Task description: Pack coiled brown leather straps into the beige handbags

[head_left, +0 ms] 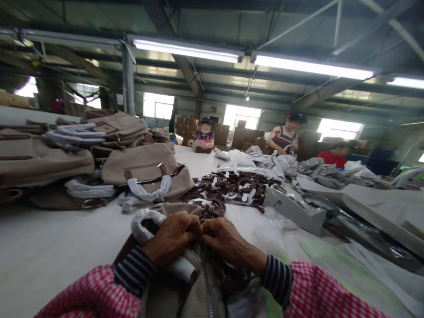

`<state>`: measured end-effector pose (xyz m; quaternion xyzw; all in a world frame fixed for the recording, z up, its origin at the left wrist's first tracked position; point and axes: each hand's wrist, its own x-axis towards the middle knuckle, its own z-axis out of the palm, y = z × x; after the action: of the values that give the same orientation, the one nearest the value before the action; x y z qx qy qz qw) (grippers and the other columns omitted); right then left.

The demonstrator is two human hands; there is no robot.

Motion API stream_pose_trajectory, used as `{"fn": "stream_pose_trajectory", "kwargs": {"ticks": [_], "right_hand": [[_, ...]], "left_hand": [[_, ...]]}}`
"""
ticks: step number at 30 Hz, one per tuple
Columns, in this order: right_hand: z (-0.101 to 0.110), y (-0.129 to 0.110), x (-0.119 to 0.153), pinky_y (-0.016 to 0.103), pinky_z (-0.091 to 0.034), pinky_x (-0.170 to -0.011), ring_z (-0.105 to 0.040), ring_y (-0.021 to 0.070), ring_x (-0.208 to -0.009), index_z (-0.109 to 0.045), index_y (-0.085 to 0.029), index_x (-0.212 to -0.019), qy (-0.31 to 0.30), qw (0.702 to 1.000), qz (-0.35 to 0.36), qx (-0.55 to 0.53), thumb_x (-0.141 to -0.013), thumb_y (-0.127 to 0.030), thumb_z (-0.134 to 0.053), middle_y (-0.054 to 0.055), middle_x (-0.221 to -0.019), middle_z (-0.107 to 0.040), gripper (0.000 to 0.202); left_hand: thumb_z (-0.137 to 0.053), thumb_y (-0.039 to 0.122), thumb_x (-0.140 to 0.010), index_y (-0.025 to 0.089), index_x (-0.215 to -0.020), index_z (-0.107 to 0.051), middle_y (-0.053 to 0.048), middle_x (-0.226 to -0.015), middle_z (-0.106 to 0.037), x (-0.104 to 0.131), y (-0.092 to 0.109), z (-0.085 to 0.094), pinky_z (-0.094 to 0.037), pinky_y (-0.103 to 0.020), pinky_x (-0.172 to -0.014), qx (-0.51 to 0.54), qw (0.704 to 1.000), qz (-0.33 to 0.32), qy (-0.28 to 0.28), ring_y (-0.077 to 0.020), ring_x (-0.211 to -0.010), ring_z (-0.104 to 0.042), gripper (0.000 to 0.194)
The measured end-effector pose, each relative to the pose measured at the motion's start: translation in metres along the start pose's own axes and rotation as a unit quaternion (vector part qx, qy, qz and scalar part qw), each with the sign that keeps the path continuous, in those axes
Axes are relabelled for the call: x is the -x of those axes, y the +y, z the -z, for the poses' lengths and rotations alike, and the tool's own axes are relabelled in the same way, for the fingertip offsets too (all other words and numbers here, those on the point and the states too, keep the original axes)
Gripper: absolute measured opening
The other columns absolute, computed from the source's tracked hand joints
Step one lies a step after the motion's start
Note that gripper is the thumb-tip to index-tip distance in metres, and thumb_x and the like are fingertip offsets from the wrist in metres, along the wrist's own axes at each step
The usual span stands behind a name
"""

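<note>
A taupe handbag (202, 287) stands close in front of me, its zipper running along the opening. White wrapping covers its handle (147, 221), which loops up by my left wrist. My left hand (175, 234) is closed at the far end of the bag's opening, fingers pinched on its edge. Right beside it my right hand (228, 240) is closed on the same edge, knuckles nearly touching the left. The fingertips of both hands are hidden, so I cannot see whether they grip the zipper or the fabric. Coiled brown straps (238, 187) lie just beyond my hands.
Several taupe handbags (142, 163) are piled at the left. At the right sit a grey open box (294, 210), clear plastic bags (357, 225) and crumpled wrapping (318, 170). Across the white table (66, 243) are co-workers, one holding a brown item (202, 147). Cartons (187, 128) stand behind.
</note>
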<state>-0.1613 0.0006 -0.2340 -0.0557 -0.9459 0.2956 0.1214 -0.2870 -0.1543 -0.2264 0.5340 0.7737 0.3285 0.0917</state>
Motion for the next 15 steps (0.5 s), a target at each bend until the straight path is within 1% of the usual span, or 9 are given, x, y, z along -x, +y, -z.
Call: {"fn": "stream_pose_trajectory", "kwargs": {"ticks": [3,5,9,11,13,15], "right_hand": [[0.010,0.002,-0.001,0.025,-0.024,-0.060,-0.042,0.0087,-0.063,-0.053,-0.016,-0.069,-0.059,0.997,0.029,-0.031,-0.081,-0.007,-0.064,-0.005,-0.066,-0.046,0.018],[0.018,0.002,-0.003,0.025,-0.025,-0.060,-0.043,0.0087,-0.063,-0.054,-0.015,-0.070,-0.084,0.995,0.047,-0.026,-0.084,-0.008,-0.062,-0.005,-0.066,-0.047,0.017],[0.033,0.001,-0.007,0.027,-0.026,-0.061,-0.042,0.0088,-0.061,-0.056,-0.015,-0.070,-0.097,0.992,0.063,0.043,-0.091,-0.012,-0.060,-0.004,-0.064,-0.047,0.021],[0.038,0.000,-0.008,0.027,-0.025,-0.061,-0.039,0.0087,-0.059,-0.056,-0.015,-0.069,-0.101,0.991,0.061,0.058,-0.091,-0.014,-0.059,-0.005,-0.062,-0.046,0.023],[0.040,0.000,-0.007,0.027,-0.026,-0.060,-0.039,0.0088,-0.059,-0.058,-0.015,-0.069,-0.087,0.994,0.058,0.041,-0.089,-0.013,-0.058,-0.005,-0.062,-0.047,0.020],[0.038,0.001,-0.006,0.025,-0.029,-0.061,-0.043,0.0097,-0.062,-0.063,-0.015,-0.075,-0.067,0.996,0.062,-0.022,-0.087,-0.014,-0.057,-0.004,-0.067,-0.052,0.014]], "left_hand": [[-0.060,0.020,-0.074,0.019,-0.080,-0.075,-0.004,-0.087,-0.071,-0.002,-0.007,-0.003,-0.041,-0.036,-0.083,0.078,0.997,-0.027,-0.001,-0.0233,-0.090,-0.064,0.016],[-0.059,0.021,-0.078,0.019,-0.081,-0.074,-0.004,-0.086,-0.069,-0.002,-0.011,-0.007,-0.041,-0.036,-0.083,0.091,0.995,-0.047,0.018,-0.0227,-0.088,-0.063,0.016],[-0.056,0.019,-0.083,0.018,-0.078,-0.069,-0.005,-0.086,-0.064,-0.001,-0.010,-0.012,-0.039,-0.038,-0.086,0.061,0.990,-0.099,0.077,-0.0241,-0.092,-0.059,0.014],[-0.056,0.020,-0.088,0.018,-0.075,-0.065,-0.005,-0.085,-0.063,0.000,-0.007,-0.013,-0.040,-0.038,-0.086,0.079,0.984,-0.129,0.097,-0.0247,-0.093,-0.058,0.016],[-0.056,0.024,-0.092,0.018,-0.074,-0.062,-0.005,-0.084,-0.063,0.000,-0.004,-0.013,-0.041,-0.037,-0.084,0.115,0.976,-0.146,0.109,-0.0244,-0.091,-0.058,0.020],[-0.056,0.028,-0.095,0.018,-0.075,-0.061,-0.005,-0.084,-0.063,-0.001,-0.003,-0.014,-0.042,-0.037,-0.082,0.141,0.972,-0.144,0.118,-0.0233,-0.089,-0.058,0.023]]}}
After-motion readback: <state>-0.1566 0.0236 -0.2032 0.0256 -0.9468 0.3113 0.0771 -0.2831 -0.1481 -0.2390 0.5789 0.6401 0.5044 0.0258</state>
